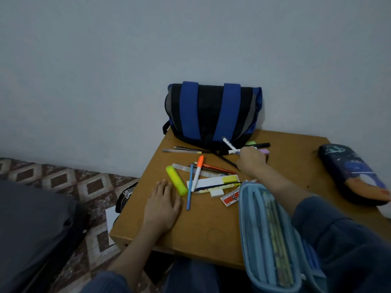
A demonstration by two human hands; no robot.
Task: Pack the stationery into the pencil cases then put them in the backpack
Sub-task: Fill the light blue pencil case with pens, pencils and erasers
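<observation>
A blue and black backpack point(212, 112) stands against the wall at the back of the small brown table point(203, 227). Pens, a yellow highlighter point(176, 183), an orange-capped marker point(198, 171), a ruler and erasers lie scattered in the middle. An open light blue pencil case point(268, 235) with pencils inside leans at the table's front right. A dark space-print pencil case point(352, 173) lies at the right edge. My right hand point(250, 159) grips a white pen point(229, 145) and other pens near the backpack. My left hand point(161, 206) rests flat on the table beside the highlighter.
A patterned carpet point(63, 182) covers the floor to the left. A dark bag or cushion point(36, 227) lies at the lower left. Another dark pouch point(127, 195) and white paper sit just off the table's left edge. The plain wall rises behind.
</observation>
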